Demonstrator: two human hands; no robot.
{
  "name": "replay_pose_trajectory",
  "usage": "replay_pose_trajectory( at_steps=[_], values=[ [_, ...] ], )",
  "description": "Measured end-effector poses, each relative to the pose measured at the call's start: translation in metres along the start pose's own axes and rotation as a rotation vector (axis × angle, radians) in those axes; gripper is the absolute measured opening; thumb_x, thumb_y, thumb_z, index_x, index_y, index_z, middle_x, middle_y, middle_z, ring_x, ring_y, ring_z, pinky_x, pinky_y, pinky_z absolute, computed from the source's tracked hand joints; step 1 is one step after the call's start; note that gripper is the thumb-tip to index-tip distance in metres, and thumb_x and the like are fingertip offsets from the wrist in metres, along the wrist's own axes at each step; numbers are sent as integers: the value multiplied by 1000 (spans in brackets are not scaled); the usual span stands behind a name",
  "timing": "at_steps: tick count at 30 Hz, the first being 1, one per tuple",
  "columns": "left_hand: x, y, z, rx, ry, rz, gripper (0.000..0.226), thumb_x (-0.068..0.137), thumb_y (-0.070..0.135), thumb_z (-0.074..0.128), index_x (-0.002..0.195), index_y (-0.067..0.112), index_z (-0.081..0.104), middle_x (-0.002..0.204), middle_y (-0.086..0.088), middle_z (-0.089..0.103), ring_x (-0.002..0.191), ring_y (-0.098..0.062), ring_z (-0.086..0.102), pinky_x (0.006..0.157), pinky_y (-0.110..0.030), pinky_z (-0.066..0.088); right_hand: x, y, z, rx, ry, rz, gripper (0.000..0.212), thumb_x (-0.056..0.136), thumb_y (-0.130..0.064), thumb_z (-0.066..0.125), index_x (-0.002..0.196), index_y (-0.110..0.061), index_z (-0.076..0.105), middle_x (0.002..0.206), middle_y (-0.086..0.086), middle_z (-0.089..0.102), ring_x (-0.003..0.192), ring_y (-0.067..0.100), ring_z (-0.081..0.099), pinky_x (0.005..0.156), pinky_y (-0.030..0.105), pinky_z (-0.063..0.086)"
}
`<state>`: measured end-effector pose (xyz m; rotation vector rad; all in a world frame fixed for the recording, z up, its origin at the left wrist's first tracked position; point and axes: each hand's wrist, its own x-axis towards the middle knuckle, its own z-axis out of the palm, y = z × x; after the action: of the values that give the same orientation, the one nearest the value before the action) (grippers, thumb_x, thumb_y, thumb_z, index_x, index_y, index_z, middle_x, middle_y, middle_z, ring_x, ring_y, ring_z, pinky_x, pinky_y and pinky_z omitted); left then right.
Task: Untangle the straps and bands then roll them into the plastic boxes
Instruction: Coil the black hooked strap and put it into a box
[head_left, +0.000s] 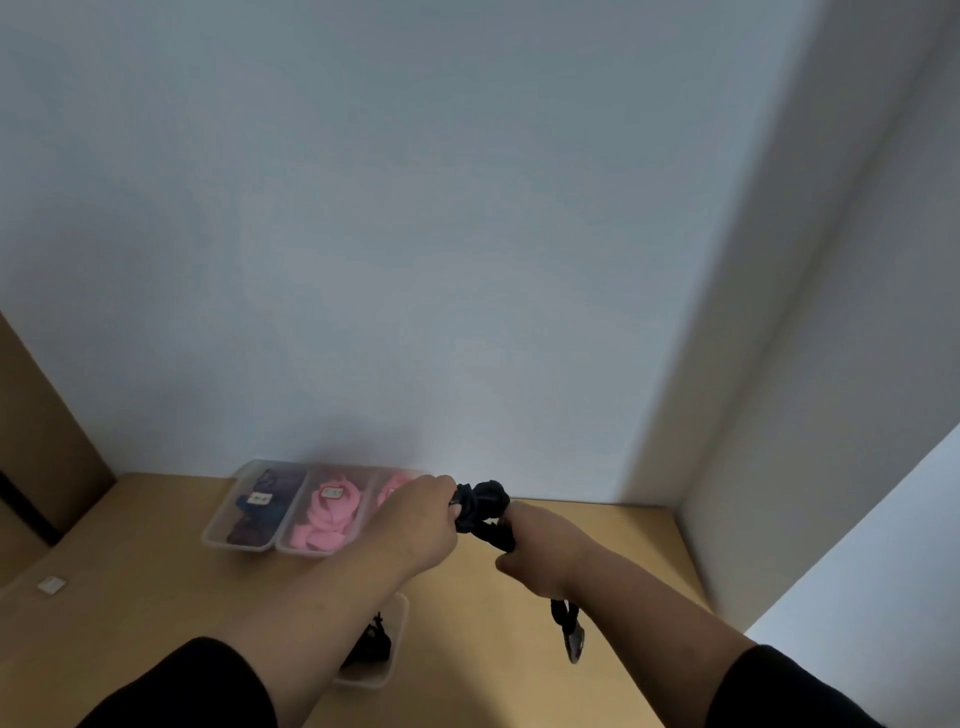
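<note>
**Rolling the black strap tight before boxing**

The black strap (480, 506) is held above the wooden table (571, 582), clear of it. Its wound bundle is pinched by the left hand (421, 512); the loose length is gripped by the right hand (540, 551), with the buckle end (573, 642) left hanging below. Tension should be kept even while winding, so the roll fits the near box (387, 660), judged its likely destination.

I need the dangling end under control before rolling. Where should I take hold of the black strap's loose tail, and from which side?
Grip the tail just above its metal clip, coming from the right. It hangs free below the right hand, and the left arm blocks the other side.
</note>
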<state>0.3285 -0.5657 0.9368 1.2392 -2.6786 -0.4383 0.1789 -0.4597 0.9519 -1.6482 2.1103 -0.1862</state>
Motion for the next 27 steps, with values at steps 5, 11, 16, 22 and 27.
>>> replay_pose_trajectory(
  at_steps=[5, 11, 16, 22, 27],
  values=[
    [-12, -1, 3, 95, -233, 13, 14, 95, 14, 46, 106, 19, 54, 101, 2, 54, 90, -18, 57, 79, -37, 52, -2, -3, -15, -66, -33, -68, 19, 94, -28, 62, 110, -17, 67, 106, 3, 68, 95, 20, 60, 76, 33, 48],
    [-24, 2, -11, -23, -480, 281, 15, 98, 19, 48, 109, 20, 59, 108, 8, 55, 99, -11, 53, 90, -34, 46, -3, 7, -34, 252, -133, -151, 2, 88, -25, 74, 88, -27, 74, 92, -6, 72, 90, 10, 66, 78, 24, 50],
    [-35, 8, -19, -584, -445, 267, 19, 100, 5, 50, 106, 17, 63, 95, 6, 65, 90, -11, 64, 81, -28, 55, -5, 16, -33, 755, -119, -244, 12, 91, -22, 72, 79, -24, 73, 75, 9, 64, 70, 21, 56, 65, 30, 46],
    [-39, 11, -6, -1025, -289, 124, 23, 102, 2, 47, 112, 11, 65, 102, -16, 70, 87, -17, 67, 70, -35, 57, -7, 8, -13, 1016, -18, -165, 34, 95, -3, 45, 81, -22, 69, 73, 20, 63, 52, 20, 50, 43, 23, 28],
    [-37, 14, -2, -1210, -109, -74, 20, 103, 3, 46, 108, 5, 66, 88, -9, 72, 74, -21, 67, 69, -42, 60, -8, 9, 5, 1089, -79, -36, 24, 104, -18, 43, 101, -10, 65, 73, 10, 60, 49, 18, 46, 45, 26, 28]
  ],
)
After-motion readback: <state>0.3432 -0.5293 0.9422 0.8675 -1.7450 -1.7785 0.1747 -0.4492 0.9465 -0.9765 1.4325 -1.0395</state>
